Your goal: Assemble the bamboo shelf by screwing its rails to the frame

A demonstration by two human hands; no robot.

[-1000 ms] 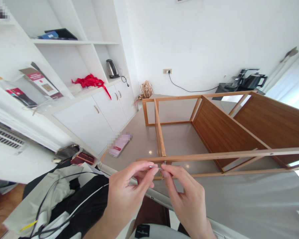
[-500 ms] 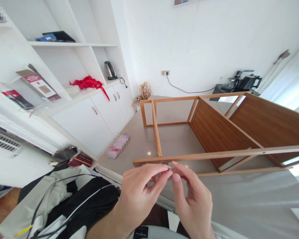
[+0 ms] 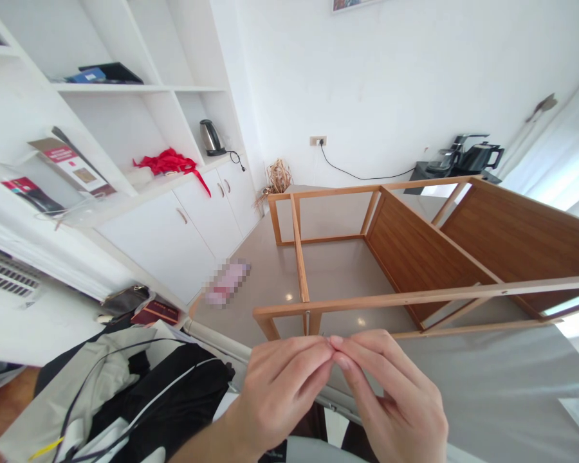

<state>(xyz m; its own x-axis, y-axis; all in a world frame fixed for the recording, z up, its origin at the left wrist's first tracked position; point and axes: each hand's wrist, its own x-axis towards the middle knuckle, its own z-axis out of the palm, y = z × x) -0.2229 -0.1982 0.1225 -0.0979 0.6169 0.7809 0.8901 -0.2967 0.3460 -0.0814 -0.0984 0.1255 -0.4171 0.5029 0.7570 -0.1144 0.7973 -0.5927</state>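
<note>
My left hand (image 3: 287, 389) and my right hand (image 3: 393, 392) meet fingertip to fingertip just in front of a wooden shelf frame (image 3: 400, 298). Both are closed in a pinch. Whatever they hold is tiny and almost wholly hidden by the fingers; a thin dark tip shows above them. The frame lies on its side on a grey table (image 3: 468, 379), with brown panels (image 3: 424, 238) set across it. Just beyond my left hand, a thin metal rod (image 3: 307, 323) stands at the frame's near left corner.
Left of the frame, a blurred pinkish object (image 3: 226, 283) lies on the table. Clothes (image 3: 174, 379) and cables are piled at the lower left. White shelves hold a kettle (image 3: 211, 137) and red ribbon (image 3: 168, 162). A coffee maker (image 3: 446, 157) stands at the back right.
My fingertips have come together, covering the small shiny piece that showed between them. Both hands have dropped slightly, and my right hand has swung to the right.
</note>
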